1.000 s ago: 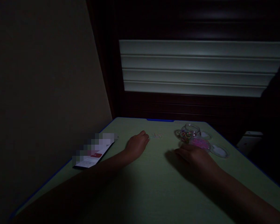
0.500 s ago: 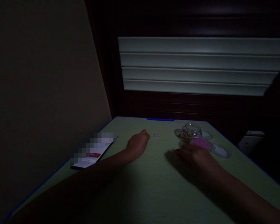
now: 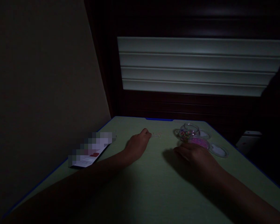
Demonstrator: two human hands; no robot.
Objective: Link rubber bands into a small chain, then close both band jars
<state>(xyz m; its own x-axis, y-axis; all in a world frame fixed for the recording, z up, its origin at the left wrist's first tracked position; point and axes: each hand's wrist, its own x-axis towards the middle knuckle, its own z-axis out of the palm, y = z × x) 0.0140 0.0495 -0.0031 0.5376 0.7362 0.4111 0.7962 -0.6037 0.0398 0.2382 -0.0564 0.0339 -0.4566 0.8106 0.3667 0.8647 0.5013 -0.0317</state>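
My left hand [image 3: 137,145] rests low over the middle of the table, thumb and fingertips pinched together. Right at those fingertips lie a few thin, pale strands [image 3: 158,134], too faint to name. My right hand [image 3: 196,156] is closed too, its fingers pressed together just above the table. Whatever either pinch may hold is too small or hidden to see. Just beyond the right hand stands a clear jar [image 3: 189,132] of small multicoloured rings or bands. Against it is a clear round container [image 3: 199,143] with pink contents, partly covered by my right hand.
Two clear round lids [image 3: 218,151] [image 3: 204,134] lie right of the containers. A flat device with a lit, partly blurred screen [image 3: 91,155] lies along the left edge of the green table [image 3: 144,193]. A wall and dark wooden panelling border it; a pale object [image 3: 248,140] stands beyond the right edge.
My left fingertips have moved slightly right, closer over the thin strands, and less of the strands shows. The right hand stays nearly in place. The whole view has shifted a little.
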